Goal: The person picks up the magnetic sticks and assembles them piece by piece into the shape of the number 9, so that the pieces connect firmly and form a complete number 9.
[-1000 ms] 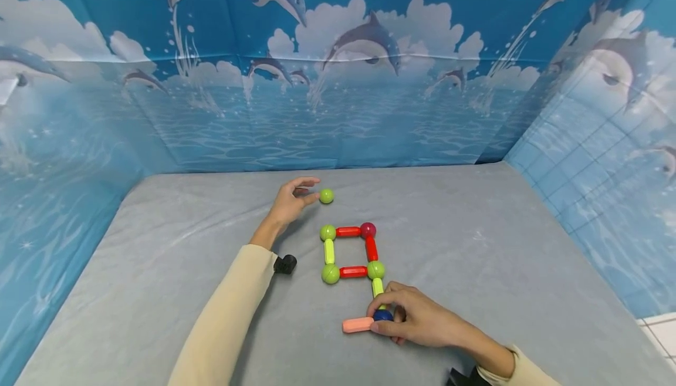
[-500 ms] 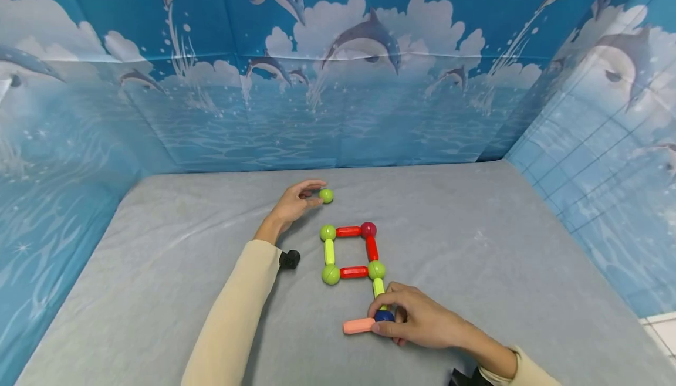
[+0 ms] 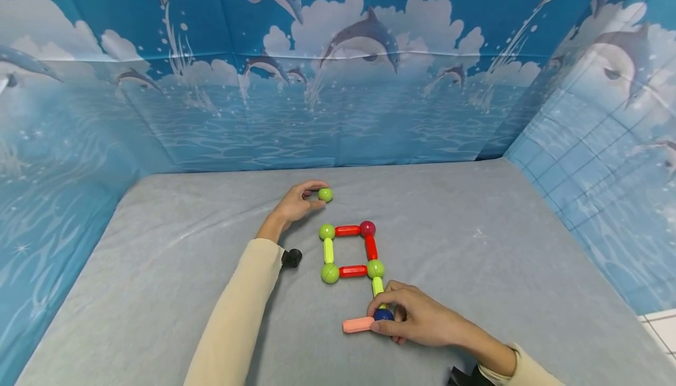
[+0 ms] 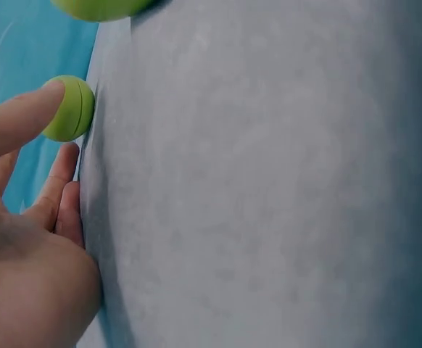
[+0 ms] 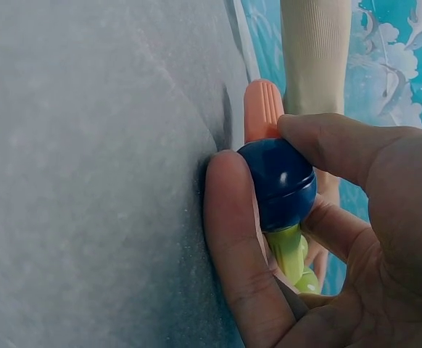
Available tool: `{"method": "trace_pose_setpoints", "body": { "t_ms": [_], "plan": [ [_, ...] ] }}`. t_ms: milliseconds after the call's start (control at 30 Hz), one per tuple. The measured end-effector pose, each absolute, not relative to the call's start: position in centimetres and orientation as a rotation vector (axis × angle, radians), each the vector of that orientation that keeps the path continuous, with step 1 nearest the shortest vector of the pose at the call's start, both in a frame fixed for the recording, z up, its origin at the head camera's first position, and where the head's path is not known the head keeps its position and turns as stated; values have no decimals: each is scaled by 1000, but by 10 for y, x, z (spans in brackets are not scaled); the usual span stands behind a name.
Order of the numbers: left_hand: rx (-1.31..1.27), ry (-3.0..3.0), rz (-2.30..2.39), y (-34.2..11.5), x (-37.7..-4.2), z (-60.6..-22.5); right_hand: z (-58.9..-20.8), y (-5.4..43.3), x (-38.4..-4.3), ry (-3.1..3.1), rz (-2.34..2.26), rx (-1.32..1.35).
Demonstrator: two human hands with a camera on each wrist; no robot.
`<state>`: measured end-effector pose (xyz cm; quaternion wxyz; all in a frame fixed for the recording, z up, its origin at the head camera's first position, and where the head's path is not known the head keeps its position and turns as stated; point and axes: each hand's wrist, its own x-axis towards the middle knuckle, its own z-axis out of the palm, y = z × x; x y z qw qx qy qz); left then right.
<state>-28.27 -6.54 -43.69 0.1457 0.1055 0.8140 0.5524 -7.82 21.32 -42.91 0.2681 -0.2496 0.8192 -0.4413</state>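
Observation:
My right hand (image 3: 417,315) pinches a dark blue ball (image 5: 278,181) between thumb and fingers. From this ball an orange-pink rod (image 3: 357,325) points left, and a lime rod (image 3: 377,286) runs up to a green ball (image 3: 375,268) at a corner of a square. Red rods (image 3: 352,271), a lime rod (image 3: 328,251), green balls and one crimson ball (image 3: 367,229) make up that square. Beyond it, the thumb and fingers of my left hand (image 3: 297,201) straddle a loose green ball (image 3: 325,195). Firm contact there is unclear; the thumb overlaps the ball in the left wrist view.
Grey cloth (image 3: 475,245) covers the work surface. A blue dolphin-print curtain (image 3: 338,110) hangs behind it and along both sides. The square stands between my two hands. Pale tiles (image 3: 662,330) show at the lower right edge.
My left hand has moved slightly right, bringing its thumb and fingers around the loose green ball, which stays in place. My right hand keeps its hold on the blue ball.

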Motion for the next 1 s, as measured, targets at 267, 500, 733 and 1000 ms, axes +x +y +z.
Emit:
{"method": "trace_pose_setpoints", "body": {
  "t_ms": [267, 500, 733, 1000],
  "plan": [
    [303, 2484, 1531, -57, -281, -436, -428, 215, -79, 2220, -1187, -695],
    [270, 2582, 1489, -54, -273, -441, -431, 215, -77, 2209, -1203, -702],
    [328, 2571, 1538, -65, -261, -438, -432, 213, -77, 2206, -1203, -701],
    [374, 2593, 1548, -72, -241, -426, -430, 214, -77, 2203, -1199, -698]
  ]
}}
